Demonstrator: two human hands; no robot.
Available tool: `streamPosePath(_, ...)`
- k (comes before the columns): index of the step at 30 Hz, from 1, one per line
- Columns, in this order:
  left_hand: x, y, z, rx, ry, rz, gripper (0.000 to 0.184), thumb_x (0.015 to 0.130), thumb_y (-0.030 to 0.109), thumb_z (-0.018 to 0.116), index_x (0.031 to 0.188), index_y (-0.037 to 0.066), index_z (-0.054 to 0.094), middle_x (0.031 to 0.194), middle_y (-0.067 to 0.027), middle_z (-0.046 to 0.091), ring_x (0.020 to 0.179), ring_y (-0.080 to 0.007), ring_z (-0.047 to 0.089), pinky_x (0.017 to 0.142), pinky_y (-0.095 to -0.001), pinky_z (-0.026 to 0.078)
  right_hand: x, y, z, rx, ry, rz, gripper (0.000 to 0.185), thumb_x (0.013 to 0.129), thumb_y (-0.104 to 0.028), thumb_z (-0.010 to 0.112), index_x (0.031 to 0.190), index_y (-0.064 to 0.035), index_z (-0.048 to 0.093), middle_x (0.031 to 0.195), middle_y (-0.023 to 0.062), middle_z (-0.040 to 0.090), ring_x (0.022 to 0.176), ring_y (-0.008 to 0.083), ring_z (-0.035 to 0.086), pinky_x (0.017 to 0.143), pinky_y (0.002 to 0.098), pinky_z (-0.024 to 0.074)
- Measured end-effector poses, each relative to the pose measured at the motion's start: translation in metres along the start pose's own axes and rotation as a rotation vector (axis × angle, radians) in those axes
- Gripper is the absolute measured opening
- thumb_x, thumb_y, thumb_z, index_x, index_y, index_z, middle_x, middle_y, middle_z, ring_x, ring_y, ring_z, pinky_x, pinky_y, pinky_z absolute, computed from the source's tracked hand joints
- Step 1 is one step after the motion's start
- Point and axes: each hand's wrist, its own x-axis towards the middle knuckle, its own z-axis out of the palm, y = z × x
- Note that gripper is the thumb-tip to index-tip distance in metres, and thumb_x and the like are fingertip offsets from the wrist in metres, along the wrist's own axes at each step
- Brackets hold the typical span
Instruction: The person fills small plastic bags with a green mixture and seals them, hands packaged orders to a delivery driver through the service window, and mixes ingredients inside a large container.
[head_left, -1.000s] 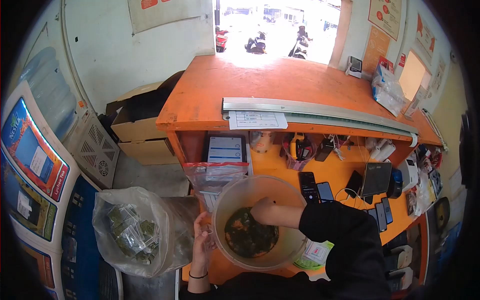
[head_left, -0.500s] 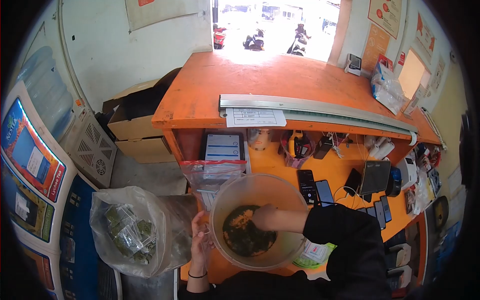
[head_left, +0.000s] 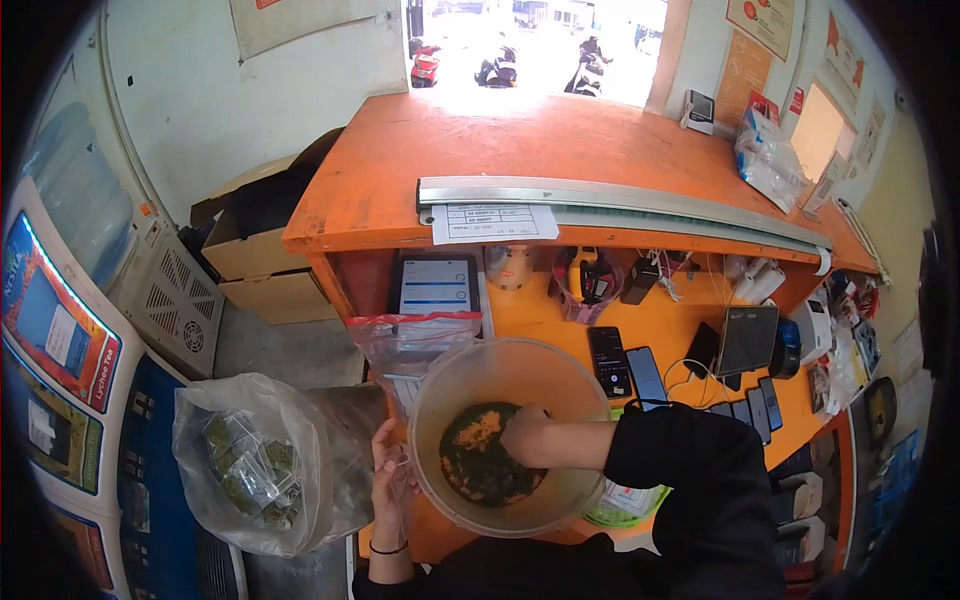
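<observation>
Tub (head_left: 500, 373) opens upward — left fingers (head_left: 382, 438) hold clear plastic (head_left: 405, 493); right fingers (head_left: 518, 438) inside, grip unclear.

Cardboard boxes (head_left: 270, 295) sit beside the orange counter (head_left: 390, 155); outside, in glare, probably motorbikes (head_left: 588, 76).

Seeing dark green contents (head_left: 465, 478), maybe near-black in spots (tough to tell down there), plus patchy orange inside a milky see-through tub (head_left: 572, 385). Also got green in clear packets (head_left: 255, 470), orange all over the counter (head_left: 460, 140), plain black sleeve (head_left: 690, 475).
</observation>
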Motion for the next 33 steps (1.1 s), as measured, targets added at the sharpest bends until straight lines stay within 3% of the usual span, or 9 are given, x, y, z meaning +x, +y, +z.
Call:
streamPosePath(4,-0.001,0.003,0.004,0.018,0.039,-0.02,0.071,0.07,0.044,0.053,0.124,0.009,0.024,0.07,0.003,0.043,0.055,-0.0042,0.041,0.044,-0.0155,0.031,0.012,-0.003,0.019,0.105,0.338,-0.27,0.016,0.071,-0.01,0.053,0.081,-0.0029,0.063,0.085,0.0129,0.061,0.076,0.0252,0.06,0.053,0.0376,0.0483)
streamPosePath(7,0.0,0.003,0.004,0.019,0.033,-0.017,0.072,0.069,0.045,0.053,0.124,0.009,0.024,0.072,0.0028,0.043,0.055,-0.0043,0.041,0.044,-0.0158,0.031,0.021,-0.008,0.035,0.06,0.377,-0.287,0.017,0.071,-0.01,0.052,0.082,-0.0031,0.063,0.087,0.013,0.061,0.077,0.0245,0.06,0.054,0.038,0.0485)
streamPosePath(10,0.0,0.003,0.003,0.012,0.036,-0.014,0.071,0.07,0.044,0.053,0.124,0.009,0.023,0.073,0.0024,0.044,0.054,-0.0043,0.041,0.044,-0.0156,0.031,0.005,-0.006,0.013,-0.006,-0.032,-0.007,0.015,0.068,-0.009,0.053,0.078,-0.0025,0.063,0.083,0.0141,0.061,0.075,0.0255,0.06,0.058,0.0364,0.0489)
streamPosePath(13,-0.001,0.002,0.004,0.001,0.037,-0.012,0.071,0.07,0.044,0.052,0.125,0.009,0.023,0.073,0.002,0.044,0.053,-0.0044,0.041,0.043,-0.0149,0.03,-0.004,0.0,0.002,0.026,-0.004,0.049,0.013,0.067,-0.008,0.055,0.076,-0.0022,0.062,0.081,0.0154,0.06,0.074,0.0262,0.06,0.06,0.0353,0.0489)
streamPosePath(19,0.001,-0.001,0.001,-0.005,0.008,0.006,0.07,0.071,0.042,0.052,0.125,0.008,0.023,0.07,0.002,0.043,0.052,-0.0047,0.041,0.041,-0.0149,0.031,0.024,-0.008,0.034,0.192,0.529,-0.239,0.012,0.068,-0.008,0.055,0.075,-0.0027,0.063,0.08,0.0149,0.061,0.074,0.0267,0.06,0.058,0.0355,0.0488)
streamPosePath(25,0.001,-0.004,-0.002,-0.029,0.021,0.011,0.067,0.072,0.04,0.051,0.124,0.007,0.022,0.064,0.0023,0.042,0.051,-0.0046,0.041,0.04,-0.0152,0.031,0.026,-0.002,0.025,-0.065,-0.077,-0.002,0.013,0.069,-0.01,0.053,0.074,-0.0023,0.063,0.08,0.0155,0.061,0.075,0.027,0.06,0.056,0.0354,0.0481)
streamPosePath(31,0.001,-0.002,0.003,-0.054,-0.054,0.031,0.067,0.073,0.039,0.05,0.124,0.006,0.022,0.065,0.002,0.041,0.051,-0.0051,0.041,0.04,-0.0158,0.03,0.013,0.014,0.025,0.293,0.319,-0.043,0.017,0.07,-0.009,0.05,0.077,-0.0006,0.063,0.08,0.0162,0.061,0.073,0.0283,0.06,0.06,0.0388,0.0477)
streamPosePath(33,0.001,-0.004,0.001,-0.045,-0.067,0.029,0.068,0.073,0.04,0.05,0.124,0.006,0.021,0.065,0.0017,0.041,0.051,-0.0056,0.041,0.039,-0.0164,0.029,0.016,0.011,0.033,0.299,0.35,-0.069,0.018,0.069,-0.008,0.05,0.077,-0.0004,0.064,0.078,0.017,0.061,0.072,0.0291,0.06,0.059,0.0381,0.0479)
